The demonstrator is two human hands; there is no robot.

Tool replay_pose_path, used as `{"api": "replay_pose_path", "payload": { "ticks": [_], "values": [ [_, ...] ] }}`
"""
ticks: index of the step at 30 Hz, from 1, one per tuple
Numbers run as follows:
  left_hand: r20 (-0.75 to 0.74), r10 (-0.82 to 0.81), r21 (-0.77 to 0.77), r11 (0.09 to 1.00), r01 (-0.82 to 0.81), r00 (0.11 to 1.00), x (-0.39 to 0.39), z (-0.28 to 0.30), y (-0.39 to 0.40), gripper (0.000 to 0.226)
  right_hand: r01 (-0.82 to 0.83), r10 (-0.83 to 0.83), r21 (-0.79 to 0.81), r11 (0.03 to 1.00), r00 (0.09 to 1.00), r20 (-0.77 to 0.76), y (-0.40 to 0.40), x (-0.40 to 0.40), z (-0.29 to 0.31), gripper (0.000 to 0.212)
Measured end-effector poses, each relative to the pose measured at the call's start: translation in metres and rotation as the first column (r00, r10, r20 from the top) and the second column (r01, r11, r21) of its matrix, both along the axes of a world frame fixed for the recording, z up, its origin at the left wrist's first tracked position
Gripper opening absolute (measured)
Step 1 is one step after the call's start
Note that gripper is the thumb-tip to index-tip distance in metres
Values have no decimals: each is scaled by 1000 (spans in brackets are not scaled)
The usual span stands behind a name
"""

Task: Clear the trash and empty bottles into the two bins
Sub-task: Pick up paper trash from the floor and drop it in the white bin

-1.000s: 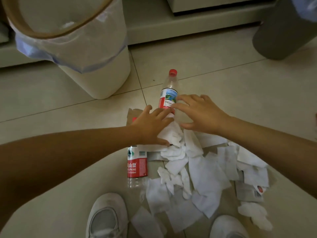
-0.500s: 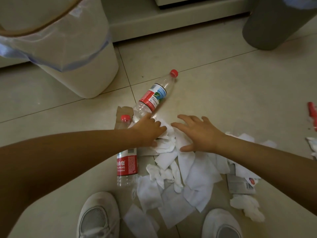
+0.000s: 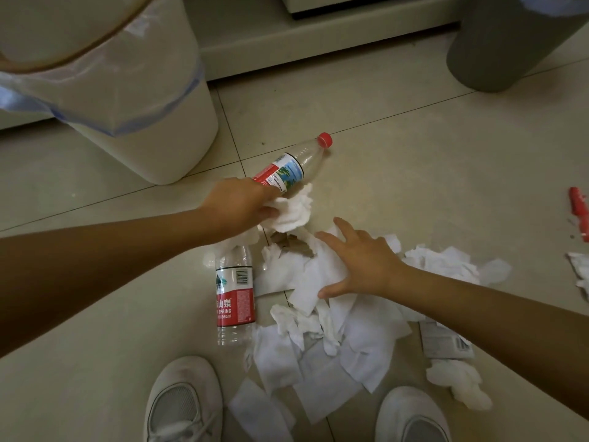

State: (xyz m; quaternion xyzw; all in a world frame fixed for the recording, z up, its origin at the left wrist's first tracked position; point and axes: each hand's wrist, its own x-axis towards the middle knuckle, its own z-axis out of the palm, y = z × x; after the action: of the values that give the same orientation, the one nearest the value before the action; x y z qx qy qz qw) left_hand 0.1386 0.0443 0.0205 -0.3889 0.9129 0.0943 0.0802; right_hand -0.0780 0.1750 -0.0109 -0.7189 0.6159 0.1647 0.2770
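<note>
My left hand [image 3: 240, 205] is closed around a crumpled white tissue [image 3: 293, 212], lifted just above the floor beside an empty bottle with a red cap [image 3: 293, 167]. My right hand [image 3: 357, 263] lies spread, fingers apart, on a heap of white tissues [image 3: 338, 323]. A second empty bottle with a red label [image 3: 235, 295] lies under my left forearm, its neck hidden. A scrap of brown cardboard [image 3: 291, 245] shows between my hands. The white bin with a clear liner [image 3: 143, 100] stands at the upper left, the grey bin [image 3: 503, 49] at the upper right.
My two white shoes [image 3: 185, 406] [image 3: 411, 416] stand at the bottom edge among the tissues. A printed wrapper [image 3: 444, 341] lies right of the heap. A red object [image 3: 580, 212] and more paper [image 3: 578, 272] sit at the right edge. A pale plinth [image 3: 318, 39] runs behind the bins.
My left hand has closed on a tissue and lifted it toward the capped bottle. My right hand slid back and to the right over the heap. The brown cardboard scrap is uncovered.
</note>
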Motion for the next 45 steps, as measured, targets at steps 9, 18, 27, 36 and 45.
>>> {"api": "replay_pose_path", "payload": {
  "ticks": [9,18,27,36,45],
  "values": [
    [5,7,5,1000,-7,1000,-8,1,1,45,-146,146,5,989,988,-52,10,46,-16,89],
    [-3,-9,21,1000,9,1000,-2,1,0,45,-239,228,-114,964,968,-104,8,53,-22,31],
    [28,-36,-103,994,39,999,12,22,-23,39,-111,108,-435,894,994,-33,-26,34,28,21],
    [-60,-48,-233,972,33,997,11,58,-37,35,-40,68,-566,823,997,28,-51,23,80,22],
    [-198,-44,-377,925,-35,979,18,99,-51,28,69,54,-727,683,988,145,-68,24,120,16]
  ]
}}
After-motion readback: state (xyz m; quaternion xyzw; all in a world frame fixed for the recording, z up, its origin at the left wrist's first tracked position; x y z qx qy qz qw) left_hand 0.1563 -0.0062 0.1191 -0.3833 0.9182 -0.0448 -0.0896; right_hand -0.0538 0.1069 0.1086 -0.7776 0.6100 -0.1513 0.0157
